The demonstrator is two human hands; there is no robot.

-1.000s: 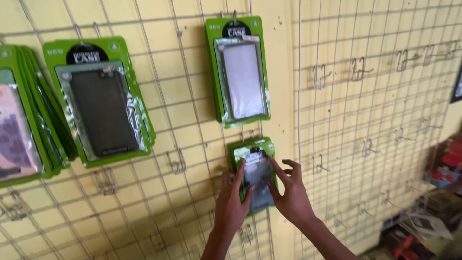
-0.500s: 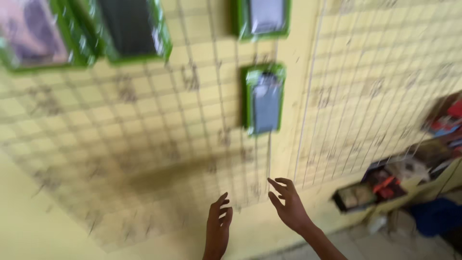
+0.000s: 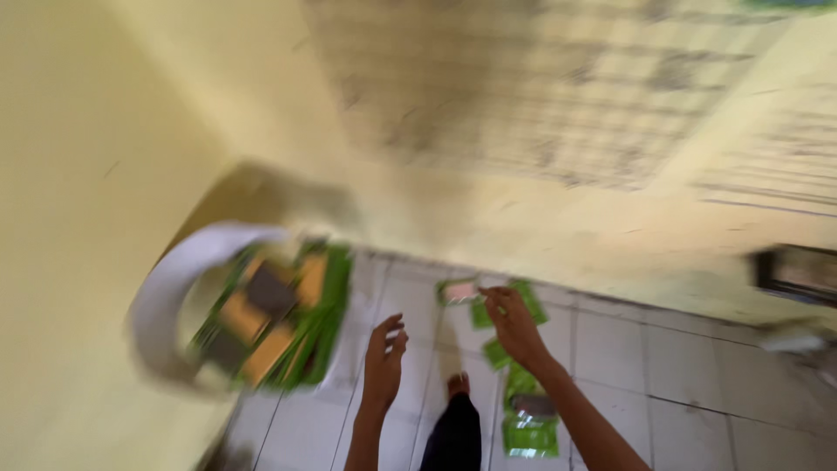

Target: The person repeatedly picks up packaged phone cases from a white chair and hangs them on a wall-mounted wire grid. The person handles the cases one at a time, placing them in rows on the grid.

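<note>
Head view, heavily blurred, looks down a yellow wall (image 3: 78, 174) to a tiled floor (image 3: 663, 358). Both hands reach downward, palms away from the cam.

Left hand (image 3: 384, 362): fingers loosely spread and slightly curled, nothing in it. It hangs in the air above the floor tiles, just right of a white bucket (image 3: 174, 296). No contact w/ anything.

Right hand (image 3: 513, 324): fingers bent, thumb and index tips close together near a green pack (image 3: 460, 291) that shows just left of the fingertips. Can't tell through the blur whether the tips actually pinch the pack or only overlap it in view; grip is narrow, not a full fist.

More green packs (image 3: 527, 427) lie on the floor in a loose line below the right hand and forearm, toward the bottom edge of the frame, one w/ a dark phone-case shape under clear plastic. Another green pack lies at approx. the hand's right side, partly hidden by the fingers.

Bucket sits at the floor's left edge, against the wall base. It holds a stack of green packs w/ orange and dark inserts (image 3: 270, 323), crammed upright and tilted.

A bare foot (image 3: 458, 384) and dark trouser leg show between the two forearms. Wire grid (image 3: 540, 96) hangs on the wall at top, smeared by motion. Dark framed object (image 3: 798, 272) at right edge, too blurred to ID.
</note>
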